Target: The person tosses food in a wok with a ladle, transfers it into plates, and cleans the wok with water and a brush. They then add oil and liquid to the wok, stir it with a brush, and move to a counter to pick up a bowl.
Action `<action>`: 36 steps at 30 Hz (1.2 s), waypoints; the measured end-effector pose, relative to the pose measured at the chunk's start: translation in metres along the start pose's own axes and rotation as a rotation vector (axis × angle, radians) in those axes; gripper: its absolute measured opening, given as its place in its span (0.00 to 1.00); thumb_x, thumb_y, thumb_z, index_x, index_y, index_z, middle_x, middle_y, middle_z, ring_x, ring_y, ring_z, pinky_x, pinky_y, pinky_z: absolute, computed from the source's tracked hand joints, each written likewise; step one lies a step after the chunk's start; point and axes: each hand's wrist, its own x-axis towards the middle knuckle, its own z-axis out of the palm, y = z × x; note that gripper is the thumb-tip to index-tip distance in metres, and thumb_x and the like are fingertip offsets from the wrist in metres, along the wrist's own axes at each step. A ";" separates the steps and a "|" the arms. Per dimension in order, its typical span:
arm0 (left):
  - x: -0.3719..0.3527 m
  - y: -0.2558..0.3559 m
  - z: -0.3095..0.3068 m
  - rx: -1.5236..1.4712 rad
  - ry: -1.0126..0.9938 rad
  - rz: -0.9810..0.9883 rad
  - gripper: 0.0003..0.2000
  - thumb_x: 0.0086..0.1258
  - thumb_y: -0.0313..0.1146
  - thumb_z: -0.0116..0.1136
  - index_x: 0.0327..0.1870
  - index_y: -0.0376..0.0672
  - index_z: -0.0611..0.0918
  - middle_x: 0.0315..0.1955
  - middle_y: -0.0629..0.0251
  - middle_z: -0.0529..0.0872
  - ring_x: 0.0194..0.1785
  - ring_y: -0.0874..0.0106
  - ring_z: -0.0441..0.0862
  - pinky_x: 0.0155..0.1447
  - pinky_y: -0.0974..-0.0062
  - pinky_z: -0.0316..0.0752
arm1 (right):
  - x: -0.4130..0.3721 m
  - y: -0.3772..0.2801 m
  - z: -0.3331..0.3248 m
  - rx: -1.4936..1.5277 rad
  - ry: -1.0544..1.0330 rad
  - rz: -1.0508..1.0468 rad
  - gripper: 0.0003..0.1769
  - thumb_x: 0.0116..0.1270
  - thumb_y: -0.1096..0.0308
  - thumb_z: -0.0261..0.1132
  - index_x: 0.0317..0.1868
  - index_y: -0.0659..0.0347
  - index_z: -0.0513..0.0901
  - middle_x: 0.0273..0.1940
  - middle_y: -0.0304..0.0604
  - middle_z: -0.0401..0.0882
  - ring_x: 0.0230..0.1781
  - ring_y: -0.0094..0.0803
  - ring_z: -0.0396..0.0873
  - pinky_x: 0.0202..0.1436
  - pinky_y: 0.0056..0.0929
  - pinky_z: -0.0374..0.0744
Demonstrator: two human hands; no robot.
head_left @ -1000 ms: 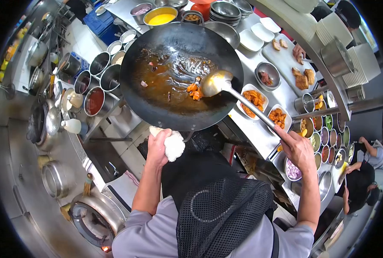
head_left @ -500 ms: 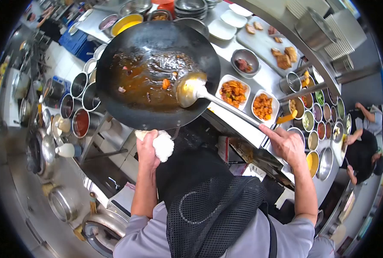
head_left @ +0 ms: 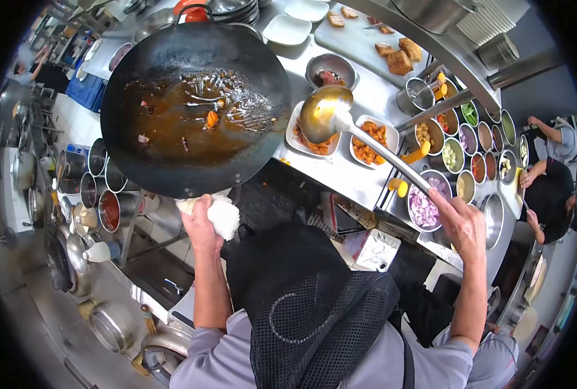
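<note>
My left hand [head_left: 201, 223] grips the near rim of a large black wok [head_left: 126, 168] through a white cloth [head_left: 223, 217]. The wok holds brown sauce and a few orange pieces. My right hand [head_left: 463, 223] holds the long handle of a steel ladle [head_left: 324, 113]. Its bowl hangs outside the wok, over a white plate of orange fried food [head_left: 304, 142]. A second plate of the same food [head_left: 372, 142] sits just to the right.
Steel seasoning pots [head_left: 100, 175] stand left of the wok. Several small bowls of chopped ingredients [head_left: 463, 155] line the counter on the right, with a bowl of red onion [head_left: 421, 211]. A cutting board with fried pieces [head_left: 392, 55] lies beyond. Other people [head_left: 547, 188] work at far right.
The ladle has left the wok and swung right, over the plate of fried food. The wok has shifted left in view and my right hand moved right.
</note>
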 end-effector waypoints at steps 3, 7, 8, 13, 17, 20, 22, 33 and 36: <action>-0.001 -0.004 -0.005 0.001 0.022 -0.022 0.03 0.68 0.27 0.55 0.37 0.39 0.79 0.28 0.68 0.80 0.28 0.74 0.80 0.30 0.73 0.76 | -0.006 0.009 0.007 0.061 0.003 0.027 0.34 0.54 0.73 0.70 0.63 0.38 0.80 0.23 0.36 0.70 0.19 0.34 0.74 0.23 0.34 0.74; -0.006 -0.001 -0.003 -0.009 0.033 -0.045 0.04 0.68 0.28 0.55 0.35 0.38 0.80 0.27 0.66 0.81 0.27 0.73 0.81 0.29 0.72 0.76 | -0.003 0.011 0.021 0.145 0.053 0.069 0.31 0.57 0.72 0.70 0.63 0.42 0.80 0.23 0.38 0.70 0.19 0.36 0.74 0.23 0.36 0.74; -0.008 0.000 -0.002 -0.008 0.037 -0.041 0.04 0.68 0.28 0.55 0.35 0.38 0.80 0.27 0.66 0.81 0.27 0.73 0.81 0.29 0.72 0.76 | 0.002 0.008 0.024 0.178 0.068 0.082 0.30 0.58 0.72 0.70 0.64 0.42 0.80 0.24 0.39 0.70 0.19 0.36 0.74 0.24 0.36 0.74; -0.016 0.009 -0.007 -0.084 0.042 -0.105 0.03 0.69 0.29 0.55 0.36 0.41 0.80 0.28 0.67 0.81 0.30 0.73 0.81 0.34 0.73 0.77 | 0.039 -0.012 0.049 0.391 0.140 0.054 0.29 0.61 0.70 0.69 0.64 0.42 0.79 0.25 0.40 0.74 0.22 0.37 0.76 0.26 0.36 0.76; -0.022 0.016 -0.013 -0.144 0.113 -0.082 0.02 0.69 0.26 0.54 0.36 0.40 0.79 0.28 0.67 0.81 0.29 0.73 0.81 0.32 0.73 0.78 | 0.074 -0.038 0.061 0.643 0.106 -0.014 0.30 0.64 0.68 0.67 0.67 0.44 0.75 0.32 0.44 0.81 0.30 0.41 0.82 0.34 0.38 0.81; -0.022 0.017 -0.024 -0.167 0.099 -0.043 0.02 0.69 0.25 0.54 0.36 0.40 0.79 0.28 0.66 0.82 0.29 0.73 0.82 0.31 0.73 0.78 | 0.097 -0.067 0.073 0.832 0.166 -0.057 0.28 0.66 0.67 0.66 0.67 0.44 0.75 0.36 0.47 0.84 0.35 0.44 0.84 0.40 0.40 0.82; -0.024 0.023 -0.020 -0.146 0.108 -0.052 0.02 0.69 0.26 0.55 0.37 0.39 0.80 0.28 0.66 0.82 0.29 0.73 0.82 0.31 0.73 0.78 | 0.114 -0.080 0.071 0.867 0.179 -0.077 0.29 0.66 0.66 0.65 0.68 0.43 0.75 0.36 0.46 0.84 0.36 0.44 0.84 0.40 0.40 0.82; 0.005 -0.001 -0.016 -0.165 0.157 0.066 0.02 0.68 0.26 0.55 0.33 0.40 0.79 0.27 0.69 0.80 0.28 0.73 0.82 0.32 0.71 0.80 | 0.193 -0.130 0.085 0.534 0.063 -0.309 0.31 0.68 0.65 0.63 0.70 0.33 0.70 0.30 0.42 0.78 0.29 0.43 0.81 0.32 0.42 0.80; 0.019 -0.006 -0.022 -0.172 0.127 0.071 0.07 0.66 0.24 0.55 0.43 0.42 0.75 0.30 0.71 0.78 0.30 0.75 0.80 0.32 0.72 0.79 | 0.187 -0.114 0.086 0.353 -0.056 -0.335 0.35 0.67 0.71 0.58 0.72 0.30 0.66 0.34 0.42 0.79 0.30 0.41 0.82 0.33 0.42 0.80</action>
